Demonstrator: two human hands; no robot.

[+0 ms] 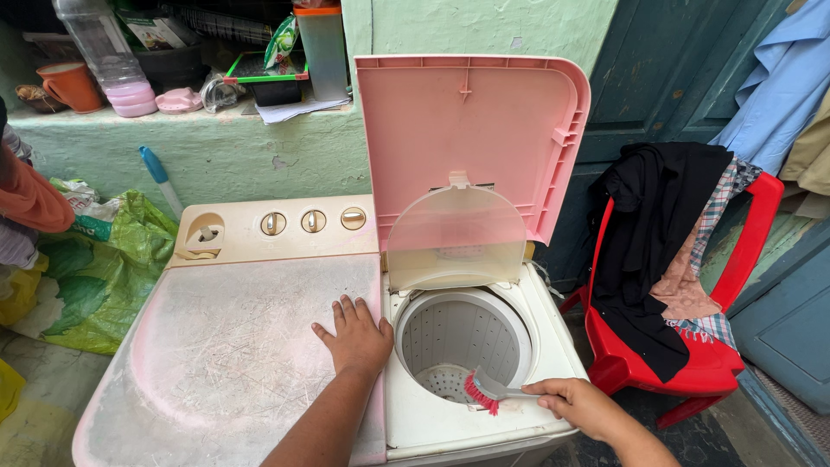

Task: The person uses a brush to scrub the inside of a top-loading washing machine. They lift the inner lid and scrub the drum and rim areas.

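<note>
1. One twin-tub washing machine [285,346] stands in front of the green wall, with two lids: the left lid [225,346], scuffed and pale pink, lies shut, and the right lid [471,130] stands raised.
2. One clear inner cover [456,233] is tipped up against the raised lid, above one round spin drum [462,333] with a perforated white wall.
3. The left hand [356,335] lies flat, palm down, on the right edge of the shut lid, just beside the drum opening; its grip is released, fingers spread, holding nothing.
4. The right hand [577,402] is at the front right corner of the machine, its grip clenched around the grey handle of one brush [488,391].
5. The brush's pink-red bristles point down at the front rim of the drum, the head just inside the opening.
6. Three round knobs [313,221] sit in a row on the cream control panel, with one inlet recess [206,233] to their left.
7. One red plastic chair [709,346] stands to the right of the machine, near it; clothes [657,251] are heaped on it, one black garment on top and at least one checked cloth beneath.
8. On the ledge behind I count one orange cup [71,85], one clear plastic bottle [104,52] and one tall clear container [324,47] with an orange lid.
9. One green plastic bag [104,277] is crumpled on the floor to the left of the machine.
10. One pale blue shirt [782,82] hangs at the top right.
</note>
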